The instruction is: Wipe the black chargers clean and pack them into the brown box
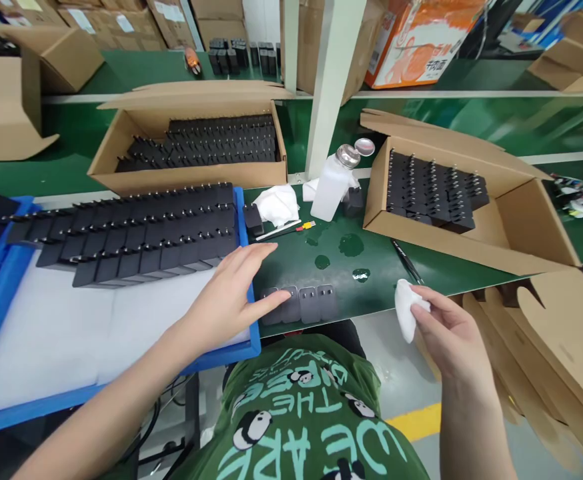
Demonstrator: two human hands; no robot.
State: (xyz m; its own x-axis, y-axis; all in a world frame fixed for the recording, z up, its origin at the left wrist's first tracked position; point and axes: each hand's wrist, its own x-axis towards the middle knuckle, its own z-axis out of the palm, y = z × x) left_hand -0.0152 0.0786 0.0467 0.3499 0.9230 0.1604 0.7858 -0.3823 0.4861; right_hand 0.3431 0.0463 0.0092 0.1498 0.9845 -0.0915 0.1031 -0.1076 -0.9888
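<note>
My left hand lies open with fingers stretched over the right rim of the blue tray, fingertips touching the leftmost of several black adapters lined up at the table's front edge. My right hand is closed on a small white cloth, held just off the table's front edge. Rows of black adapters fill the back of the blue tray on a white liner.
A white solvent bottle and another white cloth stand behind wet patches on the green mat. Cardboard boxes of adapters sit at back left and right. A black pen lies near the right box.
</note>
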